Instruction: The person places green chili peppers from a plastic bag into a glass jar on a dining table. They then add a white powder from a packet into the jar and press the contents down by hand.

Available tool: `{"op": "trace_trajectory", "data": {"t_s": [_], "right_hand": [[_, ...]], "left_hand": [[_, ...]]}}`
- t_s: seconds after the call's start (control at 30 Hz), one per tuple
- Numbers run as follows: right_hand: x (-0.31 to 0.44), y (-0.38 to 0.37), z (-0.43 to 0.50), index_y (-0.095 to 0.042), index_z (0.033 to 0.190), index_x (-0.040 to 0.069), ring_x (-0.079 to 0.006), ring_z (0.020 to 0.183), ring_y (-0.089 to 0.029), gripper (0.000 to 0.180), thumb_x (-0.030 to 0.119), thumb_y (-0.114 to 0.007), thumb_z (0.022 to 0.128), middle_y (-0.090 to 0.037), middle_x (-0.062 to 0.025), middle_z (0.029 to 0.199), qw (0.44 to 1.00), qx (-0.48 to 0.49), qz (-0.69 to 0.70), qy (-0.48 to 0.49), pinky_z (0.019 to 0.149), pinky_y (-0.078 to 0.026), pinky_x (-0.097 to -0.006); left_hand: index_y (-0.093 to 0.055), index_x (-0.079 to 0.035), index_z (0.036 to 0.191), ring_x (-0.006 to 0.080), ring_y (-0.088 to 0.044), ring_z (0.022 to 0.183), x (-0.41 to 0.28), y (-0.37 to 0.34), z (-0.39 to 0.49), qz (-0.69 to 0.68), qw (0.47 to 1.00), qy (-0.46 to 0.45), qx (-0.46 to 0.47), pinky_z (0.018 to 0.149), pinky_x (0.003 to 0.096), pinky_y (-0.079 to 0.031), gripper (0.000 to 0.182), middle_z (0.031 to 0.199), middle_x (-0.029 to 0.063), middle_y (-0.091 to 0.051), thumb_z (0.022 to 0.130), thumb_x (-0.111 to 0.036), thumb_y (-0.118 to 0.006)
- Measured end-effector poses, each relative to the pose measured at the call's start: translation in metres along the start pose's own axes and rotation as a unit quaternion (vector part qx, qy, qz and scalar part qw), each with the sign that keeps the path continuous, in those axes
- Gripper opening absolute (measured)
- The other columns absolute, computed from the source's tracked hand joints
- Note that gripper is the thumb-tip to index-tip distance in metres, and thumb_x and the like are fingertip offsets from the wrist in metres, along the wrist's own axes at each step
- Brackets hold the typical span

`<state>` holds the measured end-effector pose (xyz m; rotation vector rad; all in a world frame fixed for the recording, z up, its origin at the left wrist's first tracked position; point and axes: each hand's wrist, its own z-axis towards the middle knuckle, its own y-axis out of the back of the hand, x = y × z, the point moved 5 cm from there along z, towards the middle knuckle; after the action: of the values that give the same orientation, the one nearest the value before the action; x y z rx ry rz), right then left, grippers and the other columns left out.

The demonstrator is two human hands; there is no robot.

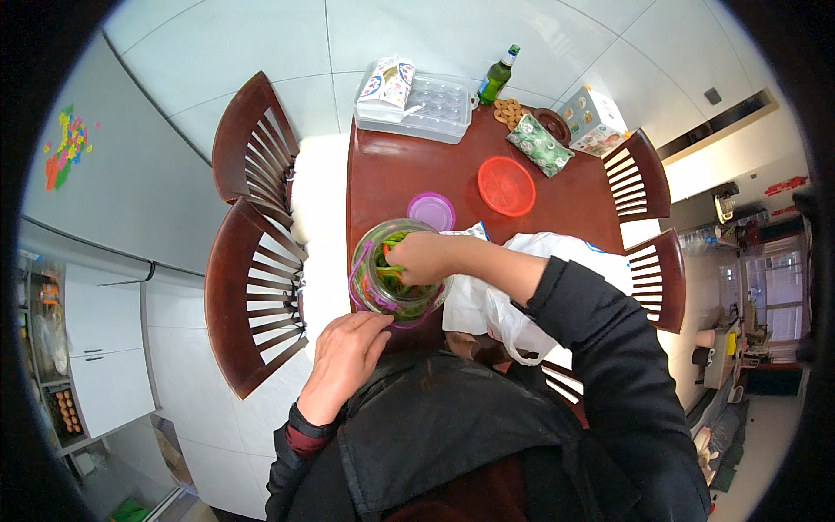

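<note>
A wide-mouthed clear jar (363,266) stands at the near left of the table, with green and some red peppers (389,277) inside. A thin purple carrying handle (357,277) hangs around its outside. My right hand (421,259) reaches into the jar's mouth from the right, over the peppers. Its fingertips are hidden among them, so a grip cannot be made out. At the near edge of the table, my left hand (352,342) lies palm down against the jar's lower side. A round purple lid (432,212) lies just beyond the jar.
Right of the jar, white plastic bags (522,313) spread to the table's near edge. Farther back are a red plastic basket (506,186), a green patterned packet (540,145), a green bottle (497,79), a clear plastic case (437,107) and a printed box (592,119). Wooden chairs (251,307) flank the table.
</note>
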<state>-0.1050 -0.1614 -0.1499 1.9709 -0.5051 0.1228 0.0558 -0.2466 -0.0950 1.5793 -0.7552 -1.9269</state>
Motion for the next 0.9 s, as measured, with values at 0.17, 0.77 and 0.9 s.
{"op": "trace_trajectory", "data": {"t_s": [0.17, 0.77, 0.9], "right_hand": [[-0.011, 0.033, -0.019, -0.057, 0.087, -0.001, -0.0316, 0.063, -0.061, 0.026, 0.022, -0.047, 0.096, -0.061, -0.0159, 0.07, 0.897, -0.111, 0.429, 0.004, 0.064, -0.049, -0.0398], [0.034, 0.082, -0.035, -0.063, 0.084, 0.003, -0.0321, 0.077, -0.066, 0.012, 0.015, -0.062, 0.087, -0.065, -0.0132, 0.084, 0.941, -0.321, 0.096, 0.052, 0.066, -0.052, -0.04], [0.036, 0.041, -0.019, -0.064, 0.081, 0.002, -0.0265, 0.084, -0.066, 0.009, 0.009, -0.064, 0.077, -0.063, -0.0126, 0.097, 0.961, -0.267, -0.068, 0.022, 0.07, -0.056, -0.0351]], "left_hand": [[-0.068, -0.003, 0.103, 0.0328, -0.065, 0.085, 0.005, 0.007, 0.003, -0.015, 1.0, 0.016, -0.015, 0.077, 0.0411, -0.052, 0.021, 0.093, 0.0125, -0.068, 0.082, -0.007, -0.068], [-0.052, -0.006, 0.121, 0.0047, -0.041, 0.062, 0.042, 0.013, 0.032, -0.472, 0.848, 0.242, -0.022, 0.057, 0.0188, -0.035, 0.018, 0.071, -0.0043, -0.047, 0.105, -0.012, -0.046], [-0.054, -0.01, 0.112, 0.0049, -0.039, 0.062, 0.059, 0.006, 0.014, -0.537, 0.798, 0.258, -0.089, 0.06, 0.0201, -0.036, 0.012, 0.07, -0.0047, -0.044, 0.105, -0.018, -0.047]]}}
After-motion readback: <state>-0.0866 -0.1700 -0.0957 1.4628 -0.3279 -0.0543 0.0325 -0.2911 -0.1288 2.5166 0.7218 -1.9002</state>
